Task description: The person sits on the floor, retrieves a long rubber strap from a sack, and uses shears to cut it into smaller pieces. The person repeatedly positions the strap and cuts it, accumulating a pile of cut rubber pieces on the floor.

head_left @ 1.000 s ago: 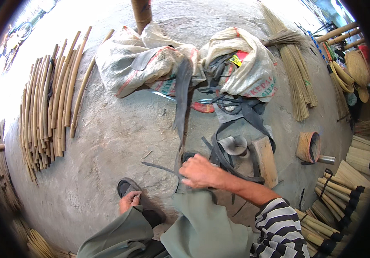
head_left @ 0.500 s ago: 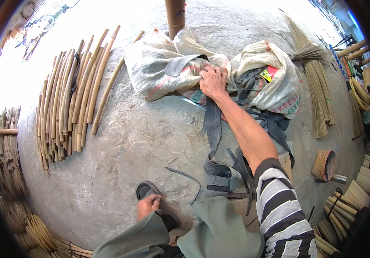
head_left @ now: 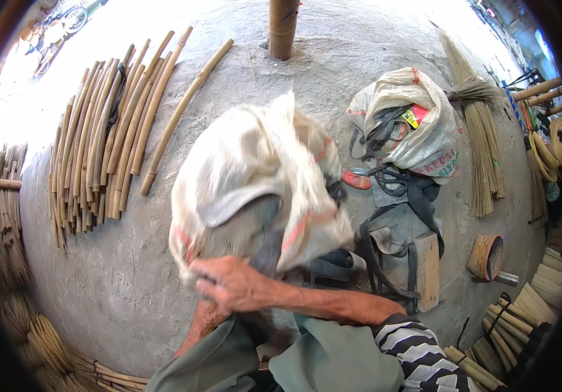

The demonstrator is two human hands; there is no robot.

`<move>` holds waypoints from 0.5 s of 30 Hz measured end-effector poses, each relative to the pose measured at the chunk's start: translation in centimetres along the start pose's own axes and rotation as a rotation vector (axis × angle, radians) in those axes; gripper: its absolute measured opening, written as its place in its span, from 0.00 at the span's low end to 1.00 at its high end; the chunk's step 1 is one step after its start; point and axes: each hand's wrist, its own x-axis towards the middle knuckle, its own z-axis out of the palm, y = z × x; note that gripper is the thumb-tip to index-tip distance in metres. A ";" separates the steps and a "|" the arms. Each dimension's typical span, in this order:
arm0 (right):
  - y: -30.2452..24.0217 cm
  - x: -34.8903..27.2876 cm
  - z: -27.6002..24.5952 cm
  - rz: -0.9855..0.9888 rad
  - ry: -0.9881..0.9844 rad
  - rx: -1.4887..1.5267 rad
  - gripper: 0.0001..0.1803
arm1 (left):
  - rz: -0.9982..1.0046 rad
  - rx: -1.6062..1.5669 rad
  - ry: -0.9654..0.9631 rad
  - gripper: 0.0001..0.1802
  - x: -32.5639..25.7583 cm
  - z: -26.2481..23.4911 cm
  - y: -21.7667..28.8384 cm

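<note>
A big white woven sack (head_left: pixel 225 153) stands in front of my knees, blurred by motion, with grey strip material (head_left: pixel 238 204) showing at its mouth. My right hand (head_left: pixel 234 285) reaches across to the left and is closed on the sack's near left edge. Just below it is my left hand (head_left: pixel 208 318), largely covered by the right one; its fingers are hidden. To the right lie dark rubber-like strips (head_left: pixel 419 196), a wooden block (head_left: pixel 427 273) and a small red-and-silver object (head_left: pixel 357 178).
A second white sack (head_left: pixel 434 147) with dark scraps in it sits farther right. Bamboo poles (head_left: pixel 95 144) lie at the left, a bamboo post (head_left: pixel 283 29) stands at the far side. Stick brooms (head_left: pixel 480 144) and a round brown container (head_left: pixel 485 256) are on the right.
The sack has come off its place by the post, toward me. My right hand has swung left and nearer with it, beside my left hand. The strips and red-and-silver object are now uncovered.
</note>
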 end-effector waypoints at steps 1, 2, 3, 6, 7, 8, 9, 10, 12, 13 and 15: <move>-0.7 0.1 0.7 -0.040 -0.114 0.022 0.15 | 0.000 0.000 0.010 0.20 -0.1 0.1 0.5; -1.2 0.2 1.1 -0.072 -0.113 -0.022 0.15 | -0.020 0.014 0.018 0.20 -0.4 0.1 0.8; -1.5 0.3 1.1 -0.127 -0.106 -0.075 0.14 | -0.043 0.031 0.028 0.20 -0.7 -0.1 0.8; -0.9 -0.4 -0.6 -0.178 0.022 -0.415 0.14 | -0.134 0.077 0.081 0.19 -2.0 -1.0 -0.2; -0.2 -1.1 -1.6 -0.187 0.079 -0.558 0.14 | -0.159 0.086 0.109 0.19 -2.3 -1.4 -0.8; 0.9 -1.7 -3.0 -0.144 0.158 -0.567 0.18 | -0.181 0.096 0.124 0.19 -2.7 -1.7 -1.4; 2.1 -2.2 -3.8 -0.120 0.245 -0.586 0.21 | -0.205 0.117 0.118 0.19 -3.2 -2.1 -1.8; 3.2 -2.8 -3.9 -0.078 0.255 -0.595 0.24 | -0.203 0.177 0.098 0.19 -3.5 -2.2 -2.3; 5.7 -4.1 -4.1 0.016 0.295 -0.635 0.31 | -0.246 0.229 -0.063 0.19 -3.8 -2.4 -2.7; 6.8 -4.5 -3.7 0.094 0.261 -0.636 0.33 | -0.253 0.279 -0.164 0.19 -3.6 -2.4 -2.8; 8.6 -5.2 -2.5 0.351 0.133 -0.640 0.36 | -0.055 0.263 -0.219 0.16 -3.2 -1.9 -2.8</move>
